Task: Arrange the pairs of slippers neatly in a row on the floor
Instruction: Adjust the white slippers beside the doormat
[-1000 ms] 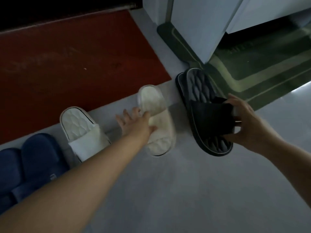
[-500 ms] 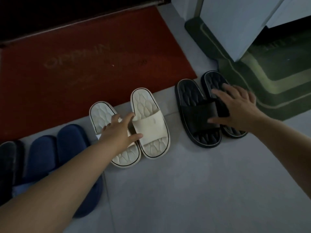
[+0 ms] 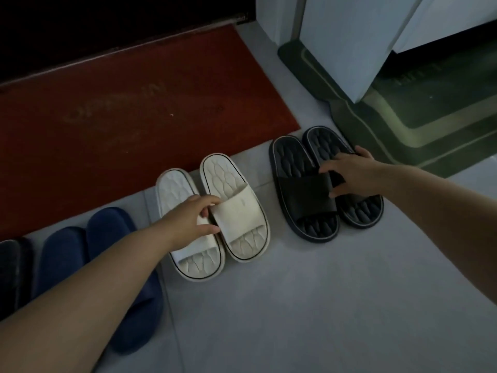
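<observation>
Grey tiled floor (image 3: 309, 305) carries the row, which runs along the near edge of a red mat (image 3: 121, 125); a green mat (image 3: 403, 125) lies at the far right, under a white panel. Light is dim.

From left to right along the red mat's edge sit a dark pair (image 3: 13, 273), only partly in view, a blue pair (image 3: 80, 249) partly hidden by the left forearm, a white pair (image 3: 215, 211) and a black pair (image 3: 320, 184) near the green mat's corner. The two white slippers lie side by side and touching, as do the two black ones; a clear strip of floor lies between those pairs.

The left hand (image 3: 188, 222) is pinched on the strap of the left white slipper, thumb and fingers closed across it. The right hand (image 3: 349, 173) rests on the right black slipper, fingers spread over its strap; whether it grips or only presses cannot be told.

The step in hand looks like final squaring of these two pairs at once. The white pair sits a little nearer the person than the black pair. The next move probably calls for small slides, so that toes line up with the mat's edge and the gaps between pairs match, and then for release.
</observation>
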`<action>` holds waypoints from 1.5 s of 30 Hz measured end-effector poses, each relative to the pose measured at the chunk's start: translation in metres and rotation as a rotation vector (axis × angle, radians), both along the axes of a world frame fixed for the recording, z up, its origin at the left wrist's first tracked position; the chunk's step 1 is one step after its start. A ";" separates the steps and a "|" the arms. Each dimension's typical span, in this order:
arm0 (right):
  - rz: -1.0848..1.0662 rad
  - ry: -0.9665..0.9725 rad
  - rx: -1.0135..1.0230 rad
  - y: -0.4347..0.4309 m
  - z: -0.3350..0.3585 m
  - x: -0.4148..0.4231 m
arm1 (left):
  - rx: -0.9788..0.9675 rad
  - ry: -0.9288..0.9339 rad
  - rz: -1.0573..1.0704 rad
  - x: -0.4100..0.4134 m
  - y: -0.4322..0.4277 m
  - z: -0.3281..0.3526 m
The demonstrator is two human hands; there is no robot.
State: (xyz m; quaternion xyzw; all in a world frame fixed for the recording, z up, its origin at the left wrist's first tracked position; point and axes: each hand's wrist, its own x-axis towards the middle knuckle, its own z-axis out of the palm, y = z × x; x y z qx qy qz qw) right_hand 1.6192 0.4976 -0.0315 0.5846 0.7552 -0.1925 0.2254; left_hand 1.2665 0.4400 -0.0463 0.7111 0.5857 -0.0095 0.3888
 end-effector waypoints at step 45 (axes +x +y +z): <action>0.015 -0.093 0.098 -0.021 0.001 -0.001 | 0.079 0.099 -0.049 0.014 -0.004 0.012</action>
